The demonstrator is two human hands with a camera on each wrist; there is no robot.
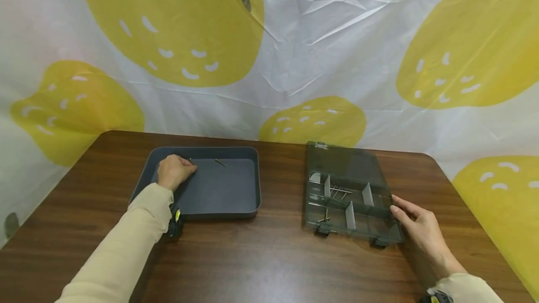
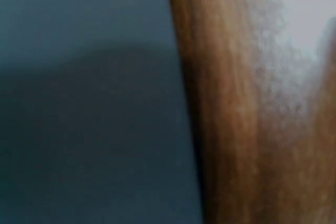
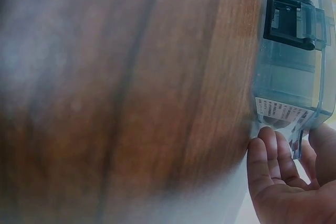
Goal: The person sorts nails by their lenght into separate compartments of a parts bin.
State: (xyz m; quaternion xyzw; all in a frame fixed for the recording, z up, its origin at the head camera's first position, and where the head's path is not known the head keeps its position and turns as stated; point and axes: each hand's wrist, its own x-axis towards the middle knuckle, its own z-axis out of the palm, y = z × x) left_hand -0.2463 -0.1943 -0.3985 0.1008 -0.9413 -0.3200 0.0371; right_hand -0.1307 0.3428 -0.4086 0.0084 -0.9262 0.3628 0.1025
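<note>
My left hand (image 1: 174, 172) reaches into a dark grey tray (image 1: 251, 210), fingers bent down toward its floor. A small brass-coloured screw (image 1: 190, 159) shows just beyond the fingers, partly hidden by them; I cannot tell whether they pinch it. Another screw (image 1: 221, 162) lies near the tray's back wall. At the right, my right hand (image 1: 423, 233) touches the end of a clear smoky compartment box (image 1: 353, 234), thumb at the upper rim and fingers along the side. In the right wrist view the fingers (image 3: 259, 156) are nearly straight against the box's labelled end.
The box's lid (image 1: 345, 165) is swung back behind it. Grey dividers (image 1: 350, 215) split the box; several screws (image 1: 338, 191) lie in a back compartment and a few more (image 1: 326, 216) in the front left one. A fruit-print cloth (image 1: 294, 60) hangs behind the wooden table (image 1: 278, 256).
</note>
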